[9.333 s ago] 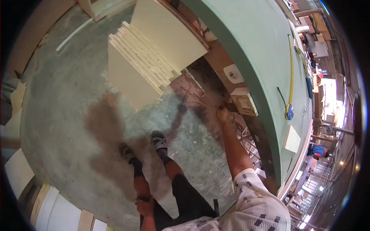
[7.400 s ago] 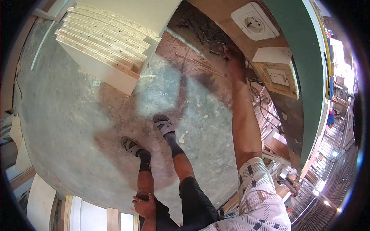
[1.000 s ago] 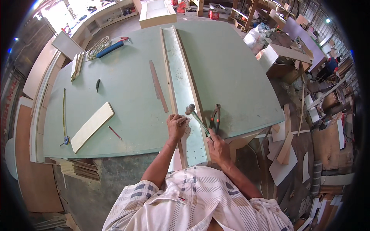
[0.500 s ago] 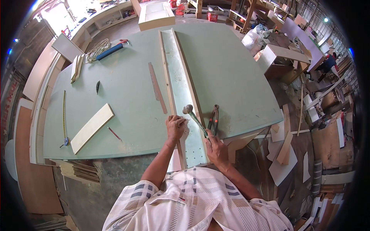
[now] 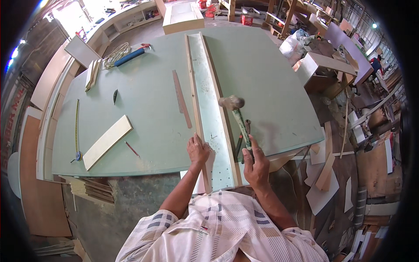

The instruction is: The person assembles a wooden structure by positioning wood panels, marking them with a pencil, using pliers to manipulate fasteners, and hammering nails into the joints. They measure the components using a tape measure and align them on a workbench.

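Note:
My right hand (image 5: 256, 168) is wrapped round the worn green handle of a hammer (image 5: 239, 118). The hammer's head, smeared by motion, is raised near the right wooden strip of a long, shallow trough-like panel (image 5: 205, 94). My left hand (image 5: 198, 149) grips the left wooden strip (image 5: 195, 98), near the panel's close end. Just beyond its thumb, a small nail (image 5: 214, 137) shows on the pale panel face, along with crumbs of debris. Pincers (image 5: 239, 144) lie right of the panel, partly hidden behind the hammer and my right hand.
The green table (image 5: 148, 96) carries a reddish flat bar (image 5: 182, 99), a pale board (image 5: 108, 142), a pencil (image 5: 132, 149), a tape measure (image 5: 78, 155) and a blue-handled tool (image 5: 129, 57) beside coiled cord. Wood scraps (image 5: 325, 170) litter the floor at right.
The hammer has swung up and to the right in my right hand. My left hand has shifted from the panel face onto the left strip, leaving the nail in sight. The view has moved slightly.

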Demonstrator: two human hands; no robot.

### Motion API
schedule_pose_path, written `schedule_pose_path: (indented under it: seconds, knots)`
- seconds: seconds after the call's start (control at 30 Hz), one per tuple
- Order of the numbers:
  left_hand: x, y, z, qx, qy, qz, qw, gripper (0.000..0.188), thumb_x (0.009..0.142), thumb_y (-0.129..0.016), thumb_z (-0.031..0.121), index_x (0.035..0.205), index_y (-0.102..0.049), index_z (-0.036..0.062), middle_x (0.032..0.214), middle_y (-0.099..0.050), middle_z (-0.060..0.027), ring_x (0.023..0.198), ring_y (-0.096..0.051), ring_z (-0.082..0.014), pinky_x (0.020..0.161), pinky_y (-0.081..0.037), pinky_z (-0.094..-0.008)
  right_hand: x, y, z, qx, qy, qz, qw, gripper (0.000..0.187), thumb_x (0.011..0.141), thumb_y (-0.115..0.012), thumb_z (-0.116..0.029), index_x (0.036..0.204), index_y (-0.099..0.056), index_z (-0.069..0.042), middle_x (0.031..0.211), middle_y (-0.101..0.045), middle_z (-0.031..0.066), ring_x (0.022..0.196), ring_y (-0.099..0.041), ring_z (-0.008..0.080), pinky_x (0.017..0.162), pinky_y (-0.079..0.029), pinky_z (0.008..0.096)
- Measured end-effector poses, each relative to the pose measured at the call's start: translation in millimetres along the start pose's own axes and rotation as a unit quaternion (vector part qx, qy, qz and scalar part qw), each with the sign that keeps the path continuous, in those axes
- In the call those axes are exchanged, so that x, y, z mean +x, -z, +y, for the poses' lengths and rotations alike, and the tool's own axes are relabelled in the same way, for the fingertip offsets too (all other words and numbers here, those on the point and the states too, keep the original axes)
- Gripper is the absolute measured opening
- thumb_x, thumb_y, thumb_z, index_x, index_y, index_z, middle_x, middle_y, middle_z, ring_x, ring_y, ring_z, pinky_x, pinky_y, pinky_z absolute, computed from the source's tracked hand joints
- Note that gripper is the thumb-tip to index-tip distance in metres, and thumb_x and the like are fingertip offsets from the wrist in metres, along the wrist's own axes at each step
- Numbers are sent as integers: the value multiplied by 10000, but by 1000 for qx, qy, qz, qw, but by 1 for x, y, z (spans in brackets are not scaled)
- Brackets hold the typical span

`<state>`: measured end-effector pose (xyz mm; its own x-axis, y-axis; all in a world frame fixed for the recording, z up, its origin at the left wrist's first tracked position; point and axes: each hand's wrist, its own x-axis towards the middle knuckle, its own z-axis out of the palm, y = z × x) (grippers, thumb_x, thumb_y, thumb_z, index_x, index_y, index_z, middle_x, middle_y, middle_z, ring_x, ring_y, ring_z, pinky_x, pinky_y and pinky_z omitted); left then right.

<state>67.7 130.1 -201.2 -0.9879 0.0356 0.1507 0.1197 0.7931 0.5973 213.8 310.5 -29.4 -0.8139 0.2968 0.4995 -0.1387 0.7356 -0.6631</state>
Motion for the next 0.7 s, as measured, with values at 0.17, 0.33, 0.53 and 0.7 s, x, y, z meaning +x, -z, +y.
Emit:
schedule_pose_path:
  seconds: [0.17, 0.33, 0.53, 0.7]
  knots:
    - [-3, -9, 2, -21, 15, 29, 999, 672, 830, -715, 191, 1415, -449, -7, 1237, -552, -227, 1197, -508, -404, 1036, -397, -495, -13, -24, 26, -34, 21, -73, 997, 433, 987, -612, -217, 1412, -554, -153, 848, -660, 160, 691, -669, 381, 591, -537, 448]
    - [-5, -4, 7, 14, 35, 4, 999, 698, 841, -716, 188, 1445, -420, 1, 1259, -542, -221, 1206, -503, -380, 1020, -391, -503, -13, -25, 38, -138, -58, -207, 967, 384, 991, -586, -281, 1349, -584, -140, 936, -684, 210, 809, -690, 414, 678, -553, 495]
    - [-4, -7, 7, 12, 36, 21, 999, 689, 853, -704, 184, 1456, -415, 19, 1284, -537, -206, 1225, -495, -375, 1028, -379, -504, -2, -5, 20, -6, 17, -5, 1000, 472, 964, -655, -173, 1420, -546, -115, 859, -665, 160, 628, -626, 324, 566, -500, 416]
    - [-4, -7, 6, 0, 28, 21, 999, 681, 857, -701, 197, 1453, -419, 24, 1265, -543, -198, 1220, -496, -374, 1027, -374, -500, -33, -27, 41, -41, -53, -137, 988, 448, 972, -620, -167, 1409, -550, -101, 1043, -696, 208, 883, -698, 392, 710, -558, 448]
